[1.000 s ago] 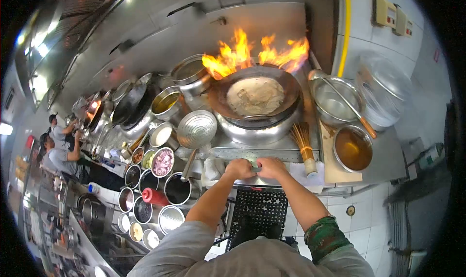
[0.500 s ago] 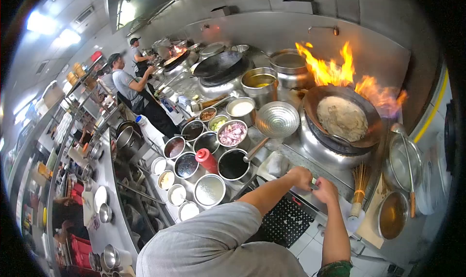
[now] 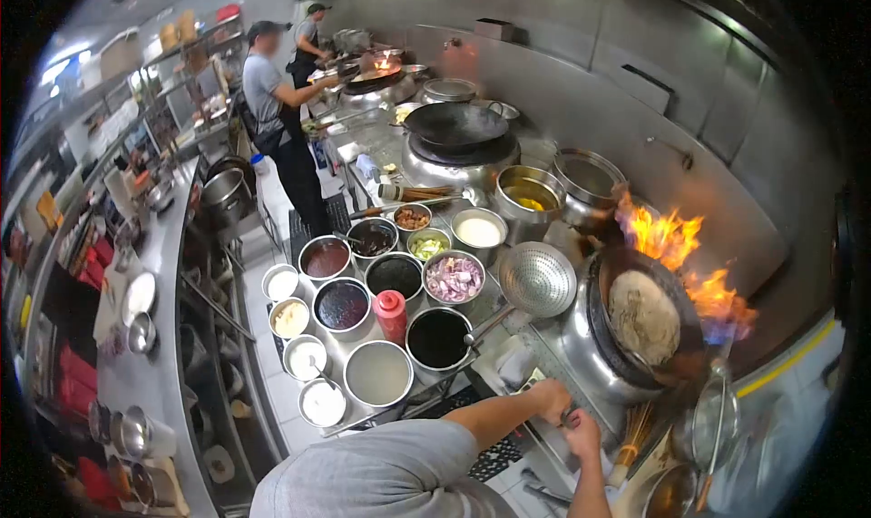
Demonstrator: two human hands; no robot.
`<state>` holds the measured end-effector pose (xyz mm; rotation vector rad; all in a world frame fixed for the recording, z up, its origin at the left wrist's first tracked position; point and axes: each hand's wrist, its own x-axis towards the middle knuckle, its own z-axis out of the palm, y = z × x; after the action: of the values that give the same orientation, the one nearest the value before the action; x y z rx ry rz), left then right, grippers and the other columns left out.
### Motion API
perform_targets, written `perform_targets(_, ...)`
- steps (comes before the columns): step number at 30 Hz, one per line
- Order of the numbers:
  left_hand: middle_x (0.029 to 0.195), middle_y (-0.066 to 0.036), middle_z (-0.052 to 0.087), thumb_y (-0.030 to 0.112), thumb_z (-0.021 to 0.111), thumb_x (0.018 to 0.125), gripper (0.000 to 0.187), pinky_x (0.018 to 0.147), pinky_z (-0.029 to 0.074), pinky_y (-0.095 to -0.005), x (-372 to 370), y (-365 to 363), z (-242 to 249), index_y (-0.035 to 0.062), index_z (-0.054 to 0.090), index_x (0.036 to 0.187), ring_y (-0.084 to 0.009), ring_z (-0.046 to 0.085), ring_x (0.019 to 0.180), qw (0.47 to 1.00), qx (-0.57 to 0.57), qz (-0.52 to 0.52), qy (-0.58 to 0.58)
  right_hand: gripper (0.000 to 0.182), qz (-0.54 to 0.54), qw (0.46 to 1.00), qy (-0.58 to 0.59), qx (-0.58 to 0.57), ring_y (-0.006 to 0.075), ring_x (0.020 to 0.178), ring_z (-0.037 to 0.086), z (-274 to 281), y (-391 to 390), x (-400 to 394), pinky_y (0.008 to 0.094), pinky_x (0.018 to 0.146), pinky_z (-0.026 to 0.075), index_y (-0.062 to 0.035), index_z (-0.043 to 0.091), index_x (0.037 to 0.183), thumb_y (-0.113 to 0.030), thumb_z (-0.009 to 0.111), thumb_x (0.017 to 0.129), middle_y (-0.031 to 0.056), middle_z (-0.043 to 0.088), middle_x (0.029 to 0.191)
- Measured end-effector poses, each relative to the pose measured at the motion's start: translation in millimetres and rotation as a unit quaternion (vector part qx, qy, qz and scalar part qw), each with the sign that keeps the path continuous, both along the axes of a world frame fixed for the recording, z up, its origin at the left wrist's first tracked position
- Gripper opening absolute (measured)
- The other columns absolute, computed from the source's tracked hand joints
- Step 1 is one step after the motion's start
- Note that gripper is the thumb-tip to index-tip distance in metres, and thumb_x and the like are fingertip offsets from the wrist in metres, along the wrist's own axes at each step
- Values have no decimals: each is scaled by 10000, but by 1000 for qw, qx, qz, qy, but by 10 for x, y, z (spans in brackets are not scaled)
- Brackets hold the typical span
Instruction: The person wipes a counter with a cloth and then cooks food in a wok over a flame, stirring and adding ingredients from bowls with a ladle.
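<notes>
My left hand (image 3: 549,400) and my right hand (image 3: 582,434) are close together at the counter's front edge, fingers curled. A small dark piece shows between them, too hidden to name. Just beyond my left hand lies a folded grey-white cloth (image 3: 519,362). Farther right, a wok (image 3: 687,327) with pale, frothy contents sits on a burner (image 3: 590,359), apart from both hands. Tall flames (image 3: 667,237) rise behind its rim. A bamboo brush (image 3: 631,445) rests to the right of my right hand.
A perforated ladle (image 3: 537,279) lies by the wok. Several sauce and ingredient pots crowd the left, with a red squeeze bottle (image 3: 390,315) among them. A round strainer (image 3: 717,418) and a metal bowl (image 3: 671,493) stand at right. A co-worker (image 3: 277,110) works at another wok.
The camera view has turned, so the pots and co-workers appear shifted. My hands stay together near the counter edge. Flames still burn behind the wok.
</notes>
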<state>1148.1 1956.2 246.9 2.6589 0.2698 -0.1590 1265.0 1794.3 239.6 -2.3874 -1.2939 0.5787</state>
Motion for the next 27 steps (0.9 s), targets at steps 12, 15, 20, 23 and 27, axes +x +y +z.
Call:
perform_targets(12, 924, -141, 745, 380, 787, 638, 391, 818, 578, -456, 72, 13, -196, 102, 775, 912, -359, 717, 924, 998, 28, -8, -53, 360, 52, 998, -22, -22, 349, 872, 647, -88, 26, 83, 469, 767, 502, -87, 638, 952, -275, 802, 692, 112, 670, 868)
perform_targets(15, 929, -156, 737, 357, 766, 647, 379, 798, 573, -467, 44, 14, 39, 76, 765, 902, -365, 712, 916, 1000, 9, -4, -9, 355, 57, 998, 25, -20, 348, 855, 681, 53, 72, 39, 446, 758, 522, -54, 635, 933, -255, 820, 707, 148, 698, 870)
perform_targets(20, 870, -163, 733, 373, 756, 630, 365, 768, 571, -464, 76, -15, 60, 73, 763, 837, -356, 715, 873, 998, 25, 13, 51, 346, 84, 996, 17, -31, 406, 974, 607, -1, 23, 92, 498, 830, 472, -42, 615, 993, -223, 750, 731, 179, 634, 982)
perform_targets(23, 856, -139, 738, 467, 779, 597, 434, 760, 566, -460, 31, -67, 109, 89, 770, 811, -340, 717, 866, 997, 61, 41, 15, 321, 94, 995, 39, -7, 425, 981, 600, 30, 49, 73, 519, 836, 463, -33, 617, 986, -198, 740, 741, 190, 632, 992)
perform_targets(27, 903, -113, 738, 443, 779, 606, 401, 795, 562, -449, 26, -138, -35, 109, 771, 827, -330, 708, 920, 994, 76, 74, 16, 273, 114, 991, 33, 60, 424, 865, 605, -199, 17, 127, 504, 745, 467, -14, 598, 890, -185, 752, 743, 197, 628, 910)
